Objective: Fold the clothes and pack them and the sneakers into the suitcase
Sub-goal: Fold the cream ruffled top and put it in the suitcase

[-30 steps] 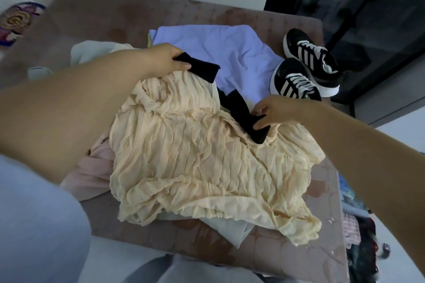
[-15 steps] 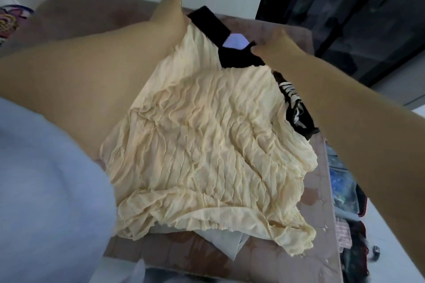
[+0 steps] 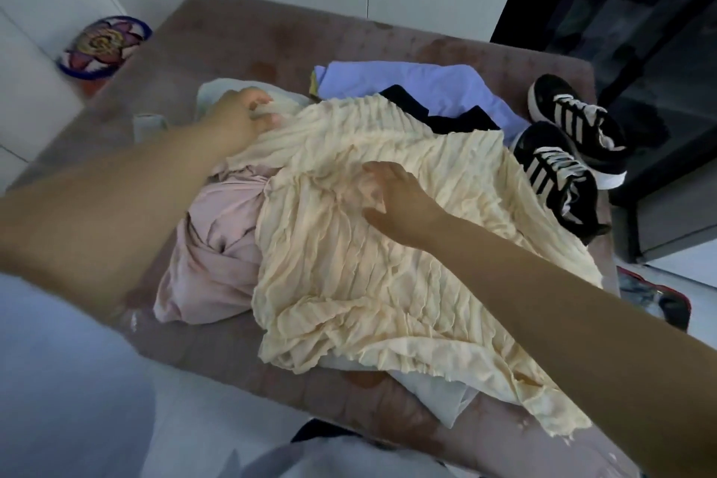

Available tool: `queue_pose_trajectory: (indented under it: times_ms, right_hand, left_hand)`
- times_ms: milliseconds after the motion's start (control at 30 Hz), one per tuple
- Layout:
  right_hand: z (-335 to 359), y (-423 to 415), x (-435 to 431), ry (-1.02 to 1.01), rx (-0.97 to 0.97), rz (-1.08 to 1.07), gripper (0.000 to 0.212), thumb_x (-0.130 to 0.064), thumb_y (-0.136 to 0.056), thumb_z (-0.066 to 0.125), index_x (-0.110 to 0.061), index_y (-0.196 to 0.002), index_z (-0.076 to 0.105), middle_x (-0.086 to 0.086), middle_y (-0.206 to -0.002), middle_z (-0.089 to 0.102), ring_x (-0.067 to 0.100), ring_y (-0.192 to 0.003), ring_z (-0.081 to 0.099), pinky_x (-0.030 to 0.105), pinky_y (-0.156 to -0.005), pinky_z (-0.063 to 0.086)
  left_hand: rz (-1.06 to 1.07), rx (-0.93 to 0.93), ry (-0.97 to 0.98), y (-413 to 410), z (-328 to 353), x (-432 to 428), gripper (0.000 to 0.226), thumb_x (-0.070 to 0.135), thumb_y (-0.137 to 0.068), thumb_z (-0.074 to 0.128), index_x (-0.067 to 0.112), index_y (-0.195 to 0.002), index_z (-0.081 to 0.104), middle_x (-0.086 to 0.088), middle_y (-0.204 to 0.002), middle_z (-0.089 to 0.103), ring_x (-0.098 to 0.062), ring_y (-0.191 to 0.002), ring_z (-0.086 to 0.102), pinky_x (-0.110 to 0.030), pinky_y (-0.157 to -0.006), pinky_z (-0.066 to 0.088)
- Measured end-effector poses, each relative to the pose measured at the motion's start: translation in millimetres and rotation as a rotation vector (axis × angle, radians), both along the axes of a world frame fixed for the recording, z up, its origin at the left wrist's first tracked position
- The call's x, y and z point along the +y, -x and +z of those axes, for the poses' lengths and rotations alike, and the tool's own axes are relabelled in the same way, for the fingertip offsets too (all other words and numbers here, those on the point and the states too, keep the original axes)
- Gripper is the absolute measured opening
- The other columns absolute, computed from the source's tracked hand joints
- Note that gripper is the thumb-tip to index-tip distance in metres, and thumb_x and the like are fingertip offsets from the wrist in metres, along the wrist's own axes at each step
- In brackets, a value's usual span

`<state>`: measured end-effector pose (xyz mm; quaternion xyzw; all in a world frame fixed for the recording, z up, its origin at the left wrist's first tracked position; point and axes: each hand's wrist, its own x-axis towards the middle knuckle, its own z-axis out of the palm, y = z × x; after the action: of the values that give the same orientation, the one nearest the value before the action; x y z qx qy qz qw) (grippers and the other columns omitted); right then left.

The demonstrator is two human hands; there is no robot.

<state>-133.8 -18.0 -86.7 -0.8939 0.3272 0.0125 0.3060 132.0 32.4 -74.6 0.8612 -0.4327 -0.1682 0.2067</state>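
1. Lowered since half a second ago, when both hands held it up by its black straps, the cream dress (image 3: 368, 264) now lies crumpled over the pile of clothes on the brown surface (image 3: 252, 39). The hands have let go of the black straps (image 3: 458, 120), which lie at the dress's far end.
2. None of the other clothes are folded. A pink garment (image 3: 209, 252) is bunched against the dress's left side, a lilac garment (image 3: 426, 85) lies beyond it, and a white garment (image 3: 438, 396) pokes out under its near hem.
3. Both sneakers (image 3: 558, 182) sit side by side at the far right of the surface, not yet packed. The nearer one touches the dress's edge.
4. Only a red-edged sliver shows on the floor to the right, which I take to be the suitcase (image 3: 659, 303).
5. On the left hand (image 3: 240, 116), the grip is clamped on the dress's far-left edge, with the fingers curled round the cloth.
6. On the right hand (image 3: 392, 202), which rests mid-dress, the fingers are bent into the fabric. Blur hides whether its grip has closed on a fold.
7. The step in hand looks like laying the dress out for its first fold, so the task is at an early stage. The next move calls for drawing the edges outward to smooth the dress, then folding the sides in. The thin crinkled cloth may drag the pile beneath it.
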Motion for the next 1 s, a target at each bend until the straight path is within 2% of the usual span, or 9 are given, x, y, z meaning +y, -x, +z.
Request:
queue_pose_trajectory:
  times_ms: [100,233,367,467,533,667,800,867,1000]
  right_hand:
    - [9.8,-33.4,15.9,0.031,-0.119,0.047,0.056,-0.022,-0.091,0.056,-0.016,-0.142,0.034,0.009,-0.147,0.03,0.024,-0.136,0.028,0.026,-0.109,0.017]
    - [2.7,-74.6,31.8,0.072,-0.126,0.091,0.049,-0.02,-0.089,0.057,-0.017,-0.136,0.046,0.011,-0.149,0.028,0.027,-0.137,0.028,0.031,-0.112,0.02]
    - [-7.7,-99.7,49.2,0.097,-0.146,0.012,0.059,-0.019,-0.085,0.058,-0.011,-0.139,0.036,0.009,-0.148,0.029,0.029,-0.134,0.03,0.035,-0.111,0.023]
    - [-5.6,-112.2,54.0,0.181,-0.241,-0.09,0.064,-0.023,-0.085,0.062,-0.009,-0.14,0.032,0.008,-0.145,0.035,0.028,-0.132,0.032,0.035,-0.11,0.024]
    - [-0.6,-119.1,54.1,0.229,-0.282,-0.099,0.072,-0.025,-0.084,0.064,-0.009,-0.143,0.027,0.008,-0.147,0.033,0.028,-0.134,0.03,0.034,-0.111,0.023]
    - [15.8,-137.1,52.1,0.195,-0.316,-0.116,0.081,-0.02,-0.083,0.064,-0.011,-0.148,0.016,0.01,-0.146,0.036,0.03,-0.13,0.038,0.037,-0.104,0.034]
    - [43.5,-126.7,28.6,0.131,-0.47,-0.41,0.014,-0.019,-0.09,0.052,-0.01,-0.101,0.056,0.009,-0.091,0.063,0.023,-0.083,0.057,0.027,-0.067,0.037]
    - [47.2,-106.8,7.5,-0.064,-0.627,-0.698,0.011,-0.018,-0.091,0.051,-0.01,-0.085,0.053,0.0,-0.071,0.054,0.016,-0.073,0.05,0.025,-0.062,0.035]
    - [19.0,-62.4,-13.1,-0.386,-0.536,-0.958,0.032,-0.014,-0.085,0.056,-0.005,-0.115,0.053,0.004,-0.097,0.06,0.022,-0.09,0.06,0.032,-0.084,0.052]
  left_hand:
    - [-0.085,0.048,-0.07,-3.3,5.2,15.6,0.061,0.027,-0.088,0.062,0.011,-0.14,0.036,-0.017,-0.137,0.045,-0.031,-0.121,0.047,-0.031,-0.099,0.036]
    - [-0.088,0.089,-0.256,-22.3,1.1,39.1,0.098,0.06,-0.069,0.069,0.007,-0.142,0.029,-0.015,-0.137,0.046,-0.031,-0.117,0.049,-0.038,-0.097,0.043]
    - [-0.035,0.109,-0.182,-26.3,-6.7,53.6,0.03,0.015,-0.086,0.064,0.0,-0.111,0.062,-0.007,-0.102,0.061,-0.019,-0.096,0.053,-0.02,-0.068,0.035]
    - [0.053,0.212,0.006,-27.3,-7.9,58.7,0.005,0.019,-0.091,0.057,0.016,-0.088,0.059,-0.001,-0.088,0.055,-0.016,-0.089,0.048,-0.024,-0.075,0.036]
    - [0.071,0.296,0.082,-28.2,-4.6,57.0,0.014,0.022,-0.092,0.053,0.022,-0.079,0.051,-0.001,-0.082,0.053,-0.018,-0.085,0.05,-0.033,-0.081,0.046]
    - [-0.119,0.305,0.234,-7.2,30.6,50.2,0.004,0.02,-0.095,0.048,0.019,-0.092,0.05,0.004,-0.083,0.053,-0.012,-0.076,0.054,-0.029,-0.071,0.052]
    - [-0.361,0.324,0.357,17.7,74.1,37.6,0.01,0.013,-0.093,0.053,0.022,-0.091,0.05,0.002,-0.104,0.052,-0.004,-0.087,0.053,-0.015,-0.076,0.048]
    - [-0.396,0.232,0.354,20.2,78.0,28.1,0.027,0.019,-0.089,0.06,0.015,-0.114,0.049,0.005,-0.116,0.047,-0.005,-0.103,0.049,-0.013,-0.084,0.041]
    - [-0.325,0.149,0.213,28.3,44.8,8.6,0.068,0.012,-0.079,0.071,0.007,-0.136,0.034,-0.009,-0.134,0.045,-0.02,-0.122,0.045,-0.023,-0.095,0.035]
